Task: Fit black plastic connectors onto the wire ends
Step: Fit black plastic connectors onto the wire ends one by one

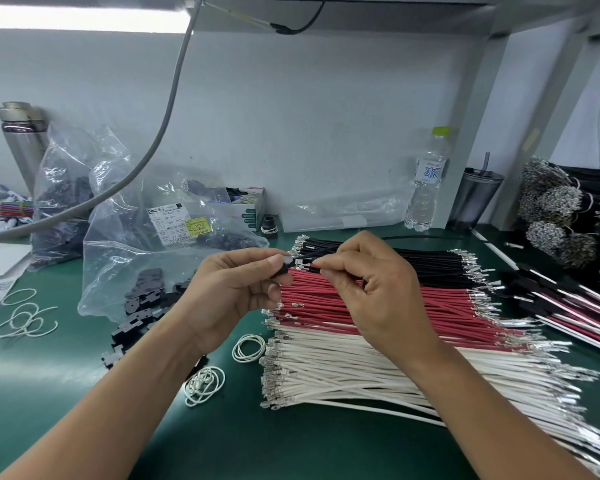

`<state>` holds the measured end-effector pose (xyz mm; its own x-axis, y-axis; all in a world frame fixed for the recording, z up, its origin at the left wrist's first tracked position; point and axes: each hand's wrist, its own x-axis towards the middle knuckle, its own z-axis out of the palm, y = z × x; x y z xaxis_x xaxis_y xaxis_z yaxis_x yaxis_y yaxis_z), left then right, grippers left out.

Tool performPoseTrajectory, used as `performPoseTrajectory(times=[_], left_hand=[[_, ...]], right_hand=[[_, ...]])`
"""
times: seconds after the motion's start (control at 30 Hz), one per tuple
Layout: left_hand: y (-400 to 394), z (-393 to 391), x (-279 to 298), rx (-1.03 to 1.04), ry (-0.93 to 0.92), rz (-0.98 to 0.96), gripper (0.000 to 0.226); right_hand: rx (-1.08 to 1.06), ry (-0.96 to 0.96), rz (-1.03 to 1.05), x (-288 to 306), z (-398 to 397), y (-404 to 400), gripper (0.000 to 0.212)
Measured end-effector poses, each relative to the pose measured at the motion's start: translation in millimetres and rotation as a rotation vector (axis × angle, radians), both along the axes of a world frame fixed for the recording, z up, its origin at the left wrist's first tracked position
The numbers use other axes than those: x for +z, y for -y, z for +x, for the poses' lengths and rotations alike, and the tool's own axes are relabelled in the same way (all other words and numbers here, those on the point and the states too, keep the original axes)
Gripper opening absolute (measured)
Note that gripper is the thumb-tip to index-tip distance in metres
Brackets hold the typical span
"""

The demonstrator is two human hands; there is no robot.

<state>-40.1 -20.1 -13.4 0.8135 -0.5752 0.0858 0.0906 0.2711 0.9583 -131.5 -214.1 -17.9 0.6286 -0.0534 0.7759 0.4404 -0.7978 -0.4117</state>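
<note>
My left hand (232, 289) pinches a small black plastic connector (284, 268) between thumb and fingers, above the wire stacks. My right hand (371, 289) pinches a black wire (317, 252) near its metal terminal (299, 263), whose tip sits right at the connector. Below lie stacked black wires (423, 261), red wires (378, 306) and white wires (343, 368), all with crimped metal ends. Loose black connectors (142, 303) spill from a clear bag (125, 258) on the left. Finished wire sets with connectors (568, 303) lie at the right.
The green mat (66, 393) carries white rubber bands (248, 348). A second bag of connectors (63, 202), a steel flask (20, 140), a water bottle (426, 181) and a dark tumbler (475, 199) stand along the back. Bundled wires (561, 216) are piled far right. A grey hose (167, 126) hangs across the left.
</note>
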Motion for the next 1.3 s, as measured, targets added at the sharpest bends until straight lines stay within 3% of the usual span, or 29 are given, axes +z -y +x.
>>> performPoseTrajectory(times=[0.13, 0.37, 0.63, 0.83, 1.1, 1.3], left_hand=[[0, -1, 1, -0.039, -0.032, -0.012, 0.020], [2, -1, 1, -0.059, -0.061, -0.031, 0.019], [0, 5, -3, -0.082, -0.086, -0.033, 0.021], [-2, 10, -5, -0.089, -0.074, 0.074, 0.030], [0, 7, 0, -0.099, -0.177, 0.120, 0.018], [-1, 7, 0, -0.110, -0.207, 0.105, 0.012]], right_hand=[[-0.056, 0.062, -0.080, 2, -2, 1, 0.013], [-0.028, 0.030, -0.018, 1, -1, 1, 0.013], [-0.038, 0.057, -0.116, 3, -3, 3, 0.012], [-0.062, 0.013, -0.295, 3, -3, 6, 0.012], [0.063, -0.092, -0.078, -6, 1, 5, 0.011], [0.076, -0.058, -0.097, -6, 0, 3, 0.013]])
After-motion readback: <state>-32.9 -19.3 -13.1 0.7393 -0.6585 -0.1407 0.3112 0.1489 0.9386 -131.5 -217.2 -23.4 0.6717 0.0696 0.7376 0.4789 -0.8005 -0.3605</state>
